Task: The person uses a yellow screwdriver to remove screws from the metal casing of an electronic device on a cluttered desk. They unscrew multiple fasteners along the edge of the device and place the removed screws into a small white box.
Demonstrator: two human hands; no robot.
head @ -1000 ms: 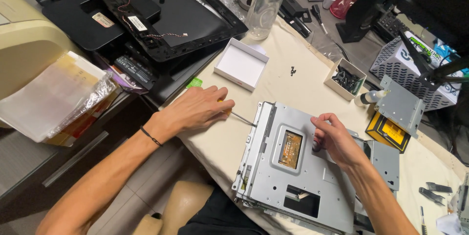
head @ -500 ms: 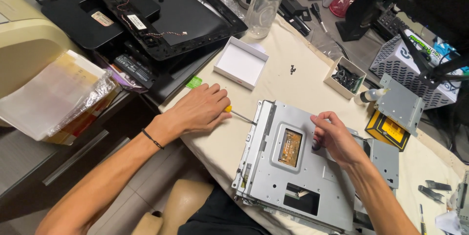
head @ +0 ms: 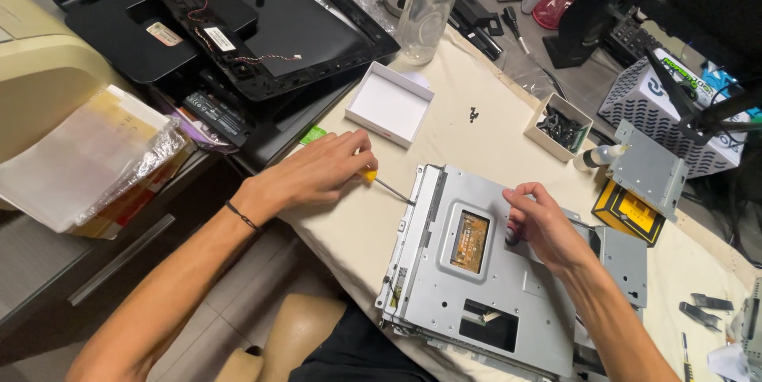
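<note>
Yellow-handled screwdriver (head: 379, 182) (tip at chassis (head: 476, 271)).

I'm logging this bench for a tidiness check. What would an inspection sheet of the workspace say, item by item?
Surface: table under a cream cloth.
Job's things: grey metal chassis; yellow-handled screwdriver, tip at the chassis's left edge.
Clutter: empty white tray, small box of dark screws, plastic bottle, loose metal plate.
Hands: left hand holds the screwdriver; right hand rests on the chassis.
Cables: thin wires on a black back cover.
Surroundings: beige printer, white mesh basket.
</note>
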